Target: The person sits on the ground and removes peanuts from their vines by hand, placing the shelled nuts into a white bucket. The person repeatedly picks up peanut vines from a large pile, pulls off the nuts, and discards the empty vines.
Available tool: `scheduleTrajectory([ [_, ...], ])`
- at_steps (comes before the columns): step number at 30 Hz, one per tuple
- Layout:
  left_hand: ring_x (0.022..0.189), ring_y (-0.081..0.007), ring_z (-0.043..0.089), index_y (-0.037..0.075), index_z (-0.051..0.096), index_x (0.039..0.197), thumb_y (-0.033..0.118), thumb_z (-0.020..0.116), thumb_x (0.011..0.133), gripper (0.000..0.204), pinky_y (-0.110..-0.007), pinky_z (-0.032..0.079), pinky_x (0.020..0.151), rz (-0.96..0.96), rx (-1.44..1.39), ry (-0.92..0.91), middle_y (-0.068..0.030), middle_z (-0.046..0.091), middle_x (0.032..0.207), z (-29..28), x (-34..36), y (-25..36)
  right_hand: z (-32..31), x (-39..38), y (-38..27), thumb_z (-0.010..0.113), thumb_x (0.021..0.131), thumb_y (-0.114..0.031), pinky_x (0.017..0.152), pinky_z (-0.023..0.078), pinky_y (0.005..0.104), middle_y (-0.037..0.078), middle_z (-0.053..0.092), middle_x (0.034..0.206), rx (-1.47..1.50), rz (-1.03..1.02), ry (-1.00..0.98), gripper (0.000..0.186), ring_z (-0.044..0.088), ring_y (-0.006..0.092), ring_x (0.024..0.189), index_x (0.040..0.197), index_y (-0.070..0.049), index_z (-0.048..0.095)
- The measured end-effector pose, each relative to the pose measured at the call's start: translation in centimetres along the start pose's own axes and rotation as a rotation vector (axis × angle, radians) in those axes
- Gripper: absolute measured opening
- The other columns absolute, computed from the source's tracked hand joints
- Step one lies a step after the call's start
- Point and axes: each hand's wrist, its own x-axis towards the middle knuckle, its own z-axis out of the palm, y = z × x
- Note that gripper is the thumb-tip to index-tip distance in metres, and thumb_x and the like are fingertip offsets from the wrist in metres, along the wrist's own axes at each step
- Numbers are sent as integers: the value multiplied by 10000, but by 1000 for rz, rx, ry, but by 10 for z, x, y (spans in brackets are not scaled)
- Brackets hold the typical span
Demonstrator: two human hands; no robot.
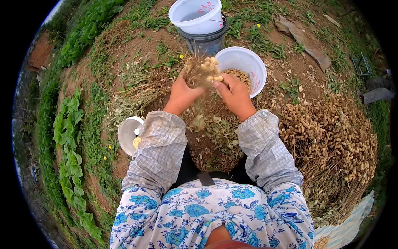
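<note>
My left hand (181, 94) is closed around the stems of a dried peanut plant (194, 71), its roots and pale pods pointing up and away from me. Dry leaves dangle below that fist. At the right side of the bunch, my right hand (235, 92) pinches a peanut pod (217, 78) between thumb and fingers; whether the pod is still attached cannot be seen. Just beyond the right hand a white bucket (259, 68) leans toward me, with loose peanuts (240, 75) inside. My right hand partly covers its near rim.
A white bucket (186, 23) sits in a dark bucket (207, 43) ahead. On the right lies a big heap of peanut plants (327, 141). Stripped stalks (141, 92) lie to the left, near a small white container (126, 135). Leafy green crops (70, 145) grow further left.
</note>
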Motion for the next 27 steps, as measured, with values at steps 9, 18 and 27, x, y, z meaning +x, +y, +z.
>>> scheduleTrajectory([
  [9,951,-183,624,-30,509,1251,81,720,700,600,-318,494,846,-12,-14,42,-97,645,1092,1,3,-6,-25,0,-21,585,978,-228,524,417,217,0,581,781,641,499,-236,227,485,61,603,1073,-26,626],
  [18,940,-185,621,-21,523,1244,106,723,704,589,-323,490,846,-47,-137,113,-94,644,1088,-28,16,-33,-54,24,26,644,929,-211,746,524,338,150,654,1024,-56,199,196,359,646,240,857,1201,17,593],
  [27,991,-164,620,-21,492,1280,91,724,705,630,-298,486,878,85,127,71,-85,641,1128,-4,11,-27,-9,8,-22,691,839,-193,817,476,438,142,625,1002,-249,-166,51,261,597,333,958,1053,-47,658],
])
